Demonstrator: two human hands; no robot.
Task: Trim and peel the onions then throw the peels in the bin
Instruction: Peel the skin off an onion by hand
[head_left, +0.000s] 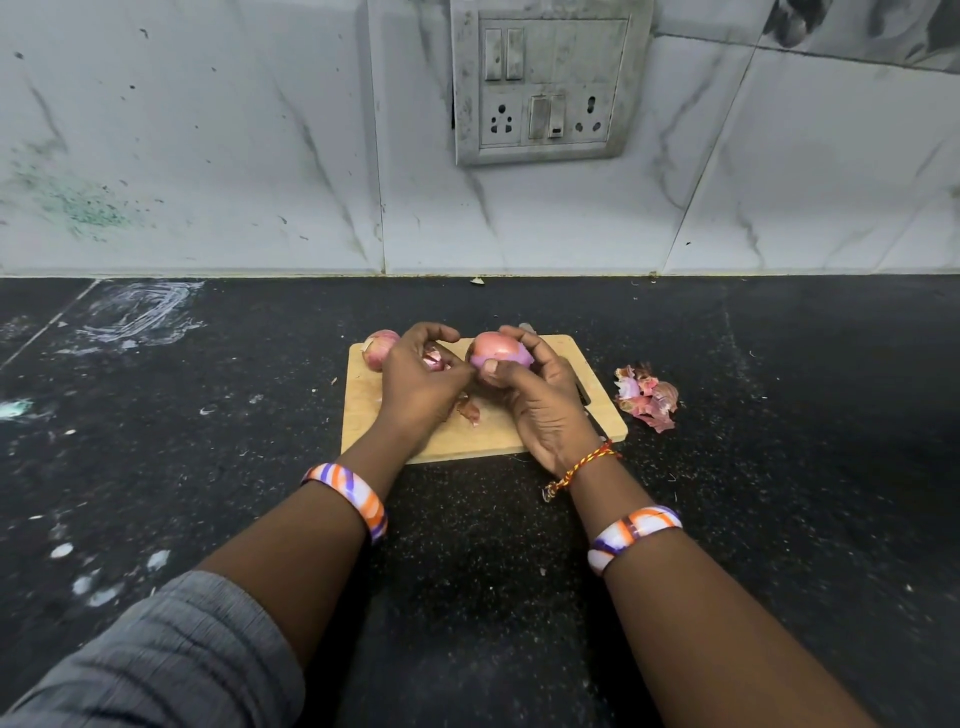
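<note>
— What do you have nearest the camera?

— My two forearms over the black counter (467, 597), a striped bangle on each wrist. Past them, my right hand (545, 410) is curled round the onion (498, 353), thumb pressed on its near side, fingers wrapped over the far side. It's held just above the wooden cutting board (467, 436).

— And the left?

— My left hand (415, 384) sits beside it, fingers bent and pinching a scrap of peel (435, 359) next to the onion's purple, half-bared side.

— Anything else?

— A loose peel (469, 410) on the board between my hands, a second onion (378, 349) at the board's far left corner, a pile of peels (647, 397) on the counter right of the board. Beyond, a tiled wall with a switch panel (545, 83).
</note>
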